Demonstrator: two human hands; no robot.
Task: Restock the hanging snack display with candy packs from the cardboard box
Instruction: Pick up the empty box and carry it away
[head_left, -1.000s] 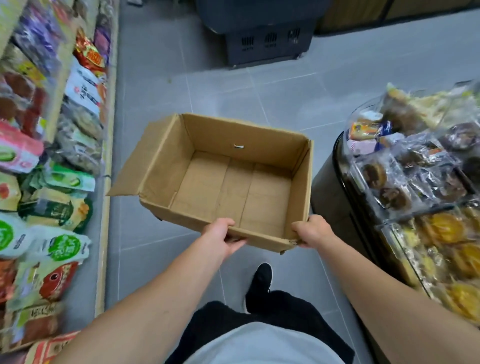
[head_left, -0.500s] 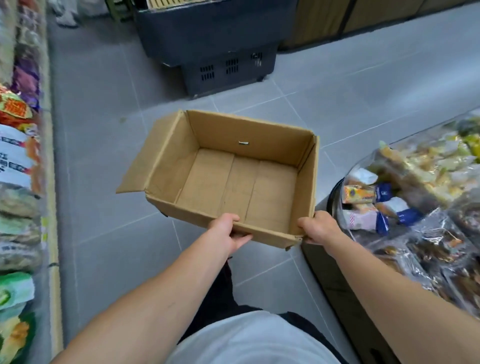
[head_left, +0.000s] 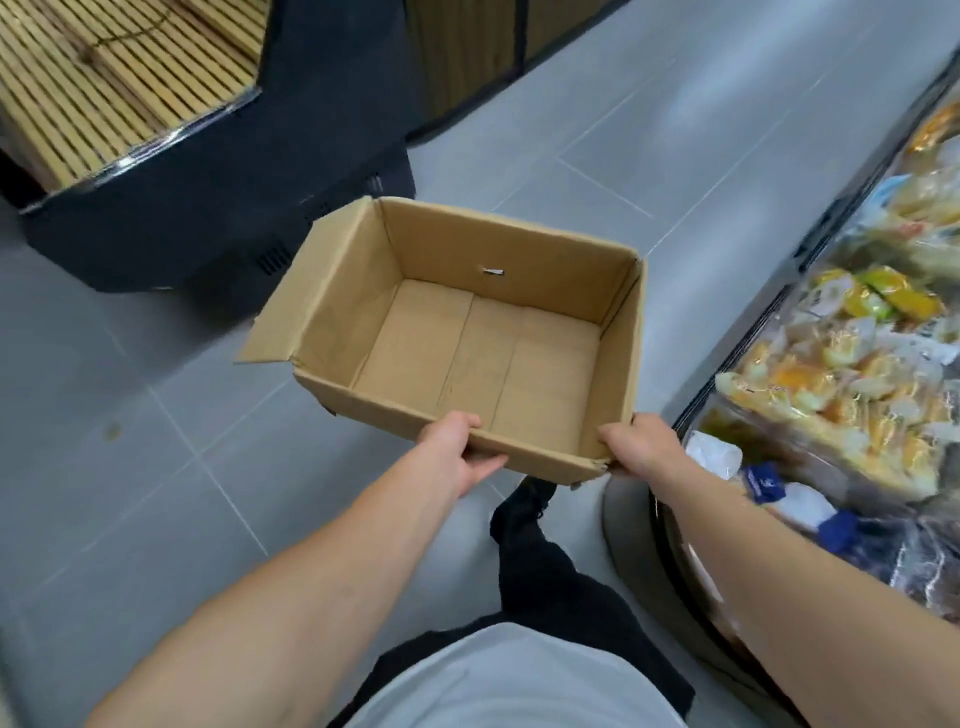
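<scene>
Cardboard box (head_left: 467, 332) is being held in mid-air above grey tile floor (head_left: 156, 441), w/ nothing inside and one side flap (head_left: 306, 291) folding outward. Left hand (head_left: 457, 457) is gripping near wall, thumb over rim, fingers curling underneath. Right hand (head_left: 641, 449) is gripping near-right corner likewise. Chiller w/ bagged pastries (head_left: 831, 374) is sitting just beside box at right; dark display unit (head_left: 218, 197) is standing beyond box at left.

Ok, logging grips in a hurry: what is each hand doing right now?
Left hand: grips the near edge of the cardboard box.
Right hand: grips the box's near right corner.
</scene>
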